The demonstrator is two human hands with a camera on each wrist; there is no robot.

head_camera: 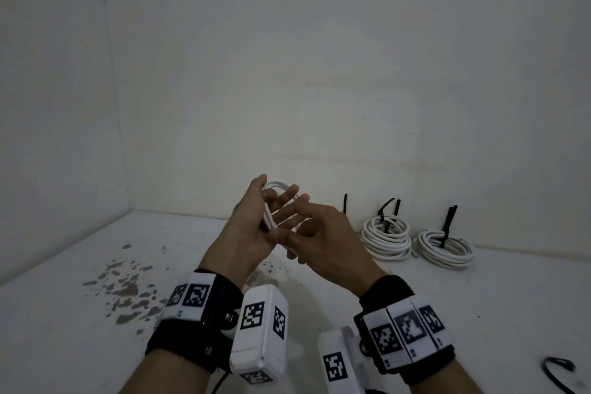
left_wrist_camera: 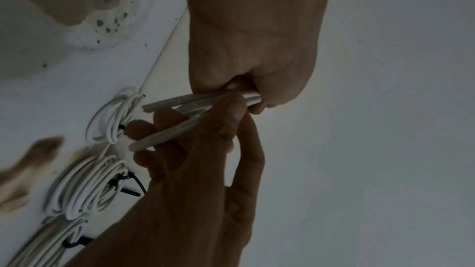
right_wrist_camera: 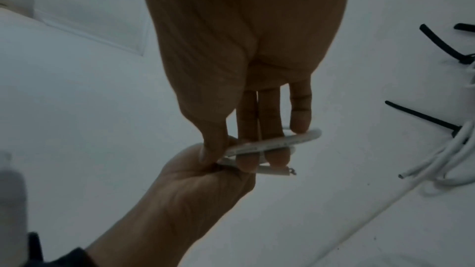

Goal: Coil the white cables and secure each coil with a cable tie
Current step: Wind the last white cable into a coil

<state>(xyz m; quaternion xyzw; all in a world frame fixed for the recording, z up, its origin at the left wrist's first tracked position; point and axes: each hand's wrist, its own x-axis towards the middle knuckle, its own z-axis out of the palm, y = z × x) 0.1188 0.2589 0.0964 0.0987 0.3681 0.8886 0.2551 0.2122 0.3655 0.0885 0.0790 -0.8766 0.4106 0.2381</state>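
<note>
1. Matte white surface [head_camera: 479, 313] fills the lower half of the head view and meets plain pale walls in a corner at mid-left. Grey-brown chipped patches [head_camera: 128, 288] speckle it at lower left.
2. Two finished coils of smooth round white cable sit at right of centre against the back wall: the nearer-centre coil [head_camera: 386, 235] and the right coil [head_camera: 444, 249], each cinched by a thin black cable tie [head_camera: 447, 224] with its tail sticking up.
3. Loose black tie [head_camera: 555, 373] curls at the lower right edge.
4. The white cable being coiled [head_camera: 271, 211] is held above the surface at frame centre, a few loops.
5. Left hand [head_camera: 252, 233] is palm-up with the loops across its fingers, thumb pinching them.
6. Right hand [head_camera: 323, 243] pinches the cable's free end between thumb and fingers.
7. Both wrists wear black straps with white marker blocks.
</note>
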